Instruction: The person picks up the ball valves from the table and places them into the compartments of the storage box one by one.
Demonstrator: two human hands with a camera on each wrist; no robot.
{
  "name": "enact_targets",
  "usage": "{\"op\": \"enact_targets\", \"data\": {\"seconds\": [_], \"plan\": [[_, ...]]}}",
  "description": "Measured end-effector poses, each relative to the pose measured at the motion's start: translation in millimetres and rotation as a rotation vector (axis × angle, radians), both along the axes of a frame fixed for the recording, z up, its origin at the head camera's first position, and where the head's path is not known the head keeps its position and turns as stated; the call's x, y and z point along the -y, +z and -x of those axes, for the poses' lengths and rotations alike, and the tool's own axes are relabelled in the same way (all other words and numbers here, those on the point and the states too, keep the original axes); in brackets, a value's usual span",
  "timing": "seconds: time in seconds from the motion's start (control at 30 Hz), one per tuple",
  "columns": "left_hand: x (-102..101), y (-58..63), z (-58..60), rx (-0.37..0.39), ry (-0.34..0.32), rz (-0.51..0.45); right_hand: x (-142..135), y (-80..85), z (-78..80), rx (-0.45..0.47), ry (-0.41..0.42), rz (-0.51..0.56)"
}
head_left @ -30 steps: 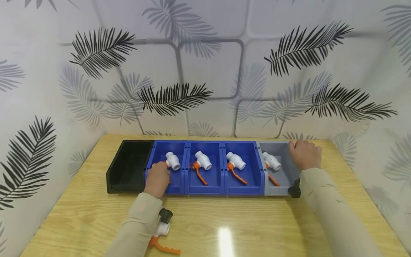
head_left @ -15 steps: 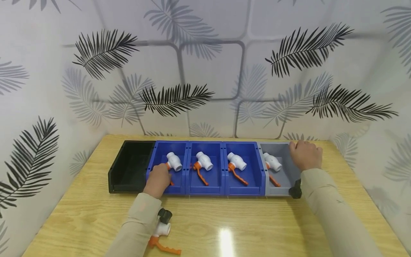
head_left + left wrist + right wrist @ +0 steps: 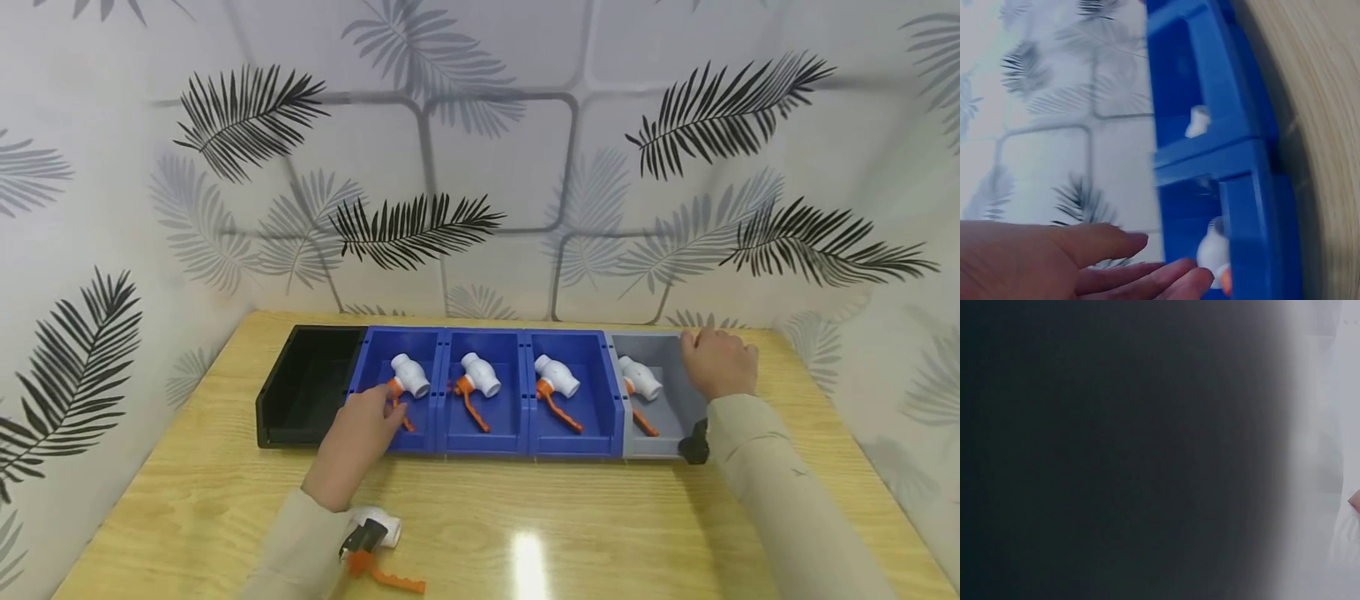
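Observation:
My left hand (image 3: 362, 429) is at the front of the left blue bin (image 3: 405, 442), holding nothing. In the left wrist view its fingers are relaxed, with the fingertips close to a white ball valve (image 3: 1212, 253). That ball valve (image 3: 410, 375), with an orange lever, lies in the left blue bin. Similar ball valves lie in the middle blue bin (image 3: 483, 444), the right blue bin (image 3: 573, 444) and the grey bin (image 3: 652, 447). My right hand (image 3: 720, 362) grips the grey bin's right wall; its fingertips are hidden. A dark blur fills most of the right wrist view.
A black bin (image 3: 303, 400) with nothing visible in it stands at the row's left end. Another ball valve (image 3: 397, 581) lies on the wooden table (image 3: 562, 517) near the front, partly covered by my left wrist camera (image 3: 363, 537). A patterned wall (image 3: 495, 158) rises behind.
My left hand has loosened its fingers and drawn back toward the front left, uncovering more of the ball valve's orange lever in the left blue bin. The right hand has stayed on the grey bin.

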State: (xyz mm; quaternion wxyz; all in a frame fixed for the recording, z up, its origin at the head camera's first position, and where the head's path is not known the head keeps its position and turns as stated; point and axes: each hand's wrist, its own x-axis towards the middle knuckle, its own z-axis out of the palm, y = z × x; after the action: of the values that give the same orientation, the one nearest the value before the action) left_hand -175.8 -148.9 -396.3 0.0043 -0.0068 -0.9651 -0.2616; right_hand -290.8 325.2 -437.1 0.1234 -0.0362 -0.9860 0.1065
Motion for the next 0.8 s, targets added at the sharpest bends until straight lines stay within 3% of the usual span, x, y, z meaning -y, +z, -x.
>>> {"op": "enact_targets", "data": {"seconds": [0.17,0.3,0.53,0.8], "plan": [[8.9,13.4,-30.0,-0.003,-0.016,-0.012,-0.9,0.3,0.6,-0.009,0.004,-0.008],[18.3,17.3,-52.0,0.011,-0.010,-0.009,0.5,0.5,0.2,-0.015,0.007,-0.011],[32.6,14.9,-80.3,0.085,0.053,0.006,3.2,3.9,-4.1,-0.011,0.009,-0.010],[43.3,0.8,-104.9,0.255,0.071,-0.064,3.7,5.3,-4.1,-0.006,0.018,-0.003]]}}
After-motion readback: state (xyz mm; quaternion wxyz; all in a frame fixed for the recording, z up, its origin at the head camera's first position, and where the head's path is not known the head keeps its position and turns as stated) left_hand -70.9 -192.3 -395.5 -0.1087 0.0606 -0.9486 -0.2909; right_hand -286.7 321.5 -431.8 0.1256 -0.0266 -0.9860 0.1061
